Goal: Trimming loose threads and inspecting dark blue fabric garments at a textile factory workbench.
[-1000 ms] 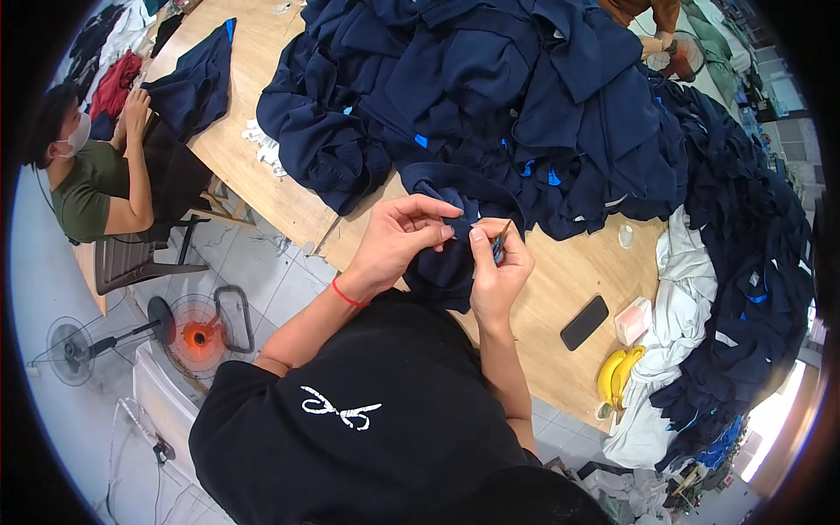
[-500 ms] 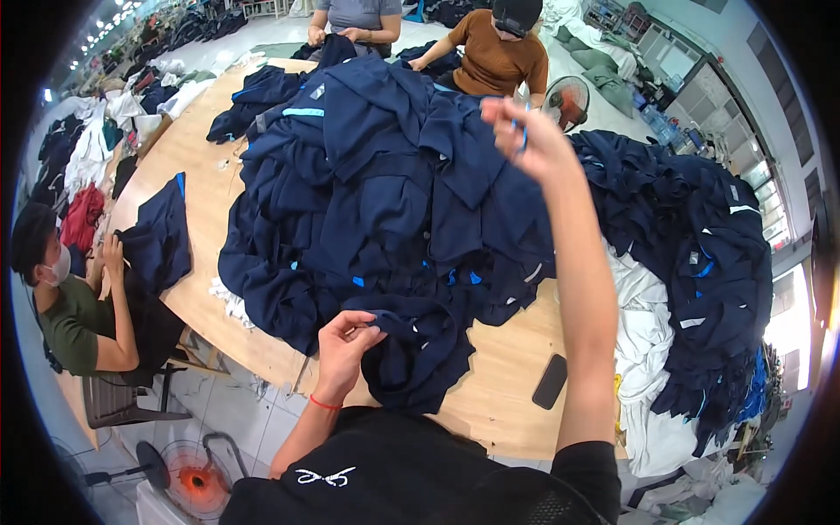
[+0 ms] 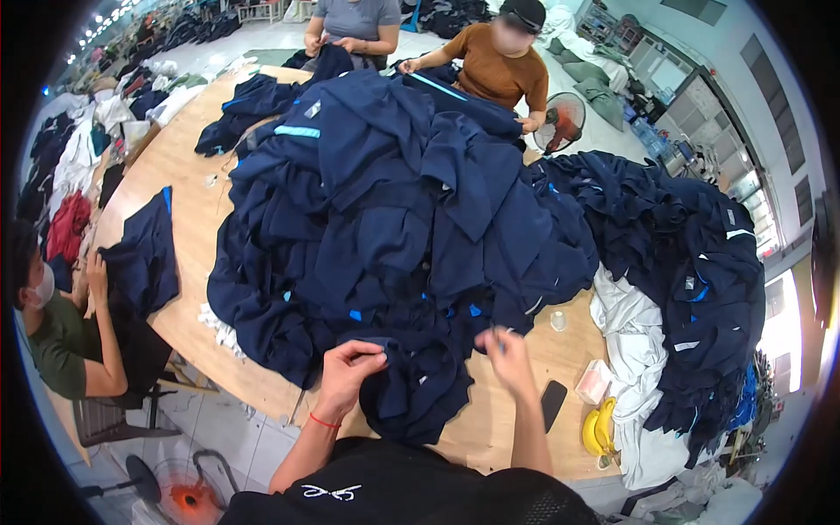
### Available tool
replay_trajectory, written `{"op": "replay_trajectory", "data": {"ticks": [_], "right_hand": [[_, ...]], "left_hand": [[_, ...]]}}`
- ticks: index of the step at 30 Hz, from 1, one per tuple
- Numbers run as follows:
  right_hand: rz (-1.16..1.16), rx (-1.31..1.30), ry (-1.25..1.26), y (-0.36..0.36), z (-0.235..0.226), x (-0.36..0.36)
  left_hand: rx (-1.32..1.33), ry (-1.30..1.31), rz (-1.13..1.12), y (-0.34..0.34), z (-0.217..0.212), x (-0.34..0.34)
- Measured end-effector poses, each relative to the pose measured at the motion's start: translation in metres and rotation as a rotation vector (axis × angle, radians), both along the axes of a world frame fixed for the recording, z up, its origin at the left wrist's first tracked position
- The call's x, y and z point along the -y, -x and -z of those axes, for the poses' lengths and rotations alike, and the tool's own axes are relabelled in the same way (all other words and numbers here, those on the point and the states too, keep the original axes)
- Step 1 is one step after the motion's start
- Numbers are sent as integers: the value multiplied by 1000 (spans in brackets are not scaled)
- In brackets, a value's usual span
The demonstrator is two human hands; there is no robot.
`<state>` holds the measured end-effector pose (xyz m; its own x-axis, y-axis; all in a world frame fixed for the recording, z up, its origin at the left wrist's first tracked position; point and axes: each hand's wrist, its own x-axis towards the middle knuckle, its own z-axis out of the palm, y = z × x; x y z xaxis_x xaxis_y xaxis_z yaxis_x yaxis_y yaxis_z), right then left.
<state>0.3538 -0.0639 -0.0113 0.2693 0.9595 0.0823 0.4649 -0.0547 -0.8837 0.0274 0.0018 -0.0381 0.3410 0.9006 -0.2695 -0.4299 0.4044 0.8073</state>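
My left hand [image 3: 350, 372], with a red string at the wrist, pinches the edge of a navy garment [image 3: 416, 398] at the near side of the table. The garment lies bunched, its folds hanging toward me. To the right of it, just above the tabletop, my right hand [image 3: 509, 359] is closed, thumb and fingers together. A small thin dark thing shows at its fingertips, too blurred to name. Directly beyond both hands rises a large heap of navy garments [image 3: 376, 210] with light blue and white patches.
Right of my right hand lie a black phone [image 3: 553, 404], a tissue pack [image 3: 593, 381], bananas [image 3: 599, 429] and a small cup [image 3: 558, 321]. White cloth [image 3: 626, 350] and more navy garments [image 3: 700, 262] border the table [image 3: 188, 219]. Three co-workers handle navy cloth around it.
My right hand has come down from high over the heap to beside the held garment. My left hand keeps its pinch. The co-worker in brown now holds up a navy piece with a light stripe.
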Motion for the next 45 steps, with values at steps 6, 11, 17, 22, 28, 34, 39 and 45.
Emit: {"op": "replay_trajectory", "data": {"ticks": [6, 11, 17, 22, 28, 34, 39, 45], "right_hand": [[496, 143, 111, 6, 130, 140], [721, 106, 34, 26, 127, 130], [712, 265, -88, 28, 142, 132], [719, 166, -71, 35, 131, 126], [676, 255, 1, 31, 126, 128], [648, 145, -2, 30, 127, 133], [602, 170, 73, 34, 127, 129], [520, 168, 58, 35, 136, 130]], "left_hand": [[-47, -58, 75, -31, 7, 4], [-588, -698, -5, -39, 89, 6], [-858, -887, -186, -19, 69, 31], [-892, -726, -290, 18, 97, 39], [-960, -685, -314, 8, 100, 34], [-1070, -747, -272, 6, 99, 36], [-1128, -727, -298, 10, 104, 29], [-1146, -737, -387, 13, 99, 30]]}}
